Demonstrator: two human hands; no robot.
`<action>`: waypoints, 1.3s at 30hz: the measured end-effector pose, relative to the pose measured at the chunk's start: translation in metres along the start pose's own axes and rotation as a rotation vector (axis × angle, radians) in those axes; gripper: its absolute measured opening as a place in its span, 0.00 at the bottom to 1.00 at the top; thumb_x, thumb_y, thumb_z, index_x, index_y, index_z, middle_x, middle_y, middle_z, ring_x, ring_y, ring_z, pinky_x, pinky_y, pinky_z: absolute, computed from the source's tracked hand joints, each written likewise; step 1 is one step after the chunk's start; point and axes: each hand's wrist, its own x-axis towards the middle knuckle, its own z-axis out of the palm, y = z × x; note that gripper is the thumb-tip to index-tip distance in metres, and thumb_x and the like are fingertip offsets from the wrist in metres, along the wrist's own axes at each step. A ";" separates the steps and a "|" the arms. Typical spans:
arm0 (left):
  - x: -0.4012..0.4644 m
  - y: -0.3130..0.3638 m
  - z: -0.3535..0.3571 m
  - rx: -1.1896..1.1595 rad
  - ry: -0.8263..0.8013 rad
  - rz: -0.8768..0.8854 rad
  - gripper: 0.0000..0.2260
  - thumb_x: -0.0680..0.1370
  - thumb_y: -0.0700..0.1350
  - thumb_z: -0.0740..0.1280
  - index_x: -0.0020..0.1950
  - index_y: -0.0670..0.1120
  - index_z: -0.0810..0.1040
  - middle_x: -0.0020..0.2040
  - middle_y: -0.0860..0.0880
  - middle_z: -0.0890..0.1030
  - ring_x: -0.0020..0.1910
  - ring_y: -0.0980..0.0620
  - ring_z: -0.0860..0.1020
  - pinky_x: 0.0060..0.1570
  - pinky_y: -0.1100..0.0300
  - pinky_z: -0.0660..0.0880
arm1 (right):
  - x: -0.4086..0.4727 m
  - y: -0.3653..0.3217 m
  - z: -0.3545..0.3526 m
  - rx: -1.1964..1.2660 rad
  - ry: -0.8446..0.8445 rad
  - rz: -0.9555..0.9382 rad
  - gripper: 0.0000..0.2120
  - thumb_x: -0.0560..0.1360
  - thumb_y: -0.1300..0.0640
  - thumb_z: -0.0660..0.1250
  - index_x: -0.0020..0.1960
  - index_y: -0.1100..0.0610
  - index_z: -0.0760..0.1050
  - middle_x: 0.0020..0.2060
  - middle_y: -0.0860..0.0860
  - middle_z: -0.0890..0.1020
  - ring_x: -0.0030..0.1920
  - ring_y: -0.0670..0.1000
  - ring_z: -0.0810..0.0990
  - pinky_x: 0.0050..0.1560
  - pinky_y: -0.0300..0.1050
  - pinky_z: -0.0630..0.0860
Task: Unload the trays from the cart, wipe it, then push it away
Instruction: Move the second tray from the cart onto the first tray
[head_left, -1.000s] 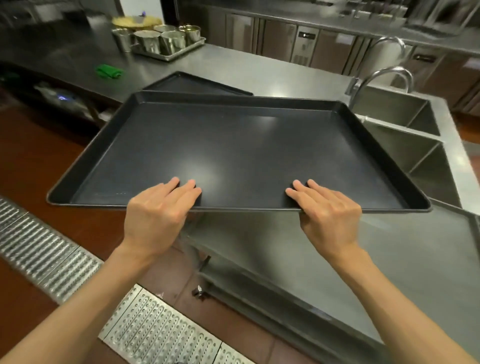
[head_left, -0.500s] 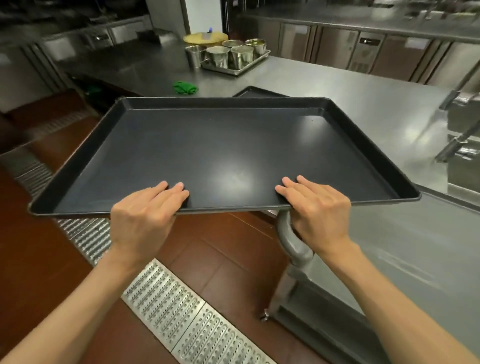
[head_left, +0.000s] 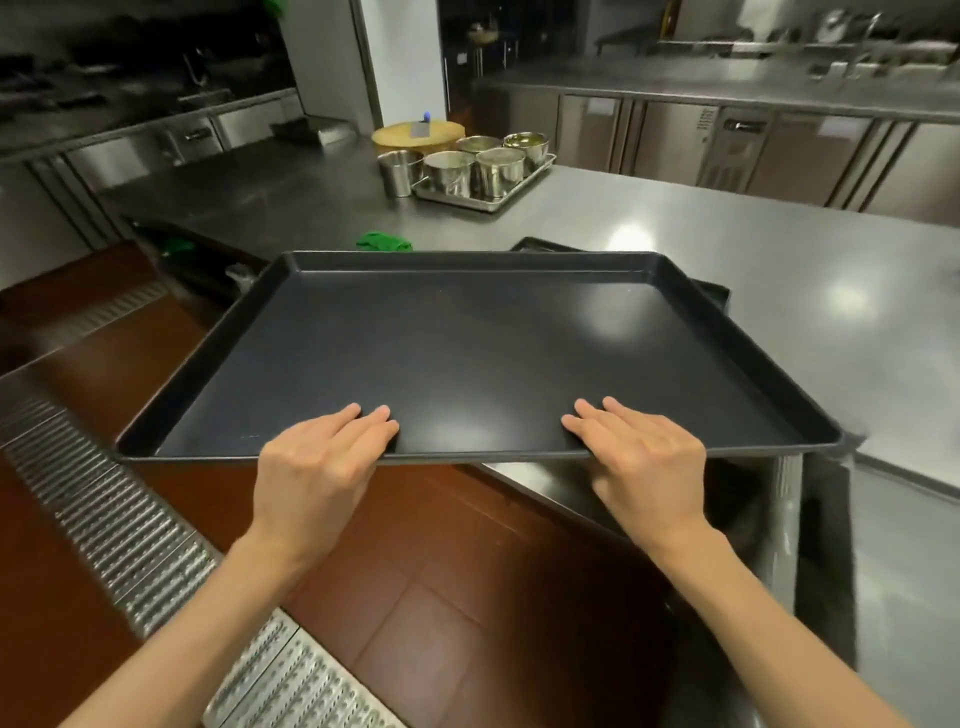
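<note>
From my head camera, I hold the tray (head_left: 467, 353) by its near long rim, my left hand (head_left: 317, 473) and right hand (head_left: 644, 467) spaced apart along that edge. On each hand the fingers (head_left: 374, 421) lie over the rim onto the tray's floor; my thumbs are hidden beneath, so I judge both hands are clamping the rim rather than just resting on it. The tray stretches away from my fingertips, its long axis running left to right across me, roughly level and off the counter (head_left: 779, 249).

Beyond my fingertips, under the far right corner of the tray, a second tray (head_left: 711, 293) already lies on the counter. That is where this one likely goes: forward and a little to the right of my fingers, nearer my right hand. The cart (head_left: 909, 571) sits below and to the right of my right wrist. A green cloth (head_left: 384, 241) lies past the far rim, toward my left-hand side.
</note>
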 end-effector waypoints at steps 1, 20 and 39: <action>0.012 -0.012 0.018 -0.014 -0.010 0.015 0.11 0.77 0.43 0.64 0.49 0.42 0.86 0.48 0.44 0.86 0.46 0.42 0.85 0.40 0.49 0.83 | 0.007 0.008 0.016 -0.005 -0.009 0.013 0.14 0.64 0.69 0.77 0.48 0.58 0.86 0.47 0.54 0.88 0.47 0.59 0.87 0.39 0.52 0.84; 0.226 -0.160 0.380 -0.432 -0.017 0.341 0.11 0.73 0.39 0.65 0.50 0.43 0.86 0.51 0.45 0.86 0.50 0.44 0.85 0.49 0.47 0.82 | 0.128 0.134 0.230 -0.366 -0.324 0.467 0.26 0.55 0.70 0.82 0.51 0.56 0.86 0.50 0.53 0.87 0.51 0.57 0.87 0.47 0.53 0.83; 0.288 -0.151 0.569 -0.539 -0.208 0.374 0.09 0.72 0.38 0.71 0.50 0.46 0.85 0.54 0.49 0.86 0.52 0.47 0.84 0.53 0.48 0.80 | 0.123 0.249 0.366 -0.421 -0.378 0.559 0.15 0.66 0.68 0.76 0.49 0.54 0.86 0.49 0.51 0.88 0.49 0.56 0.87 0.48 0.53 0.83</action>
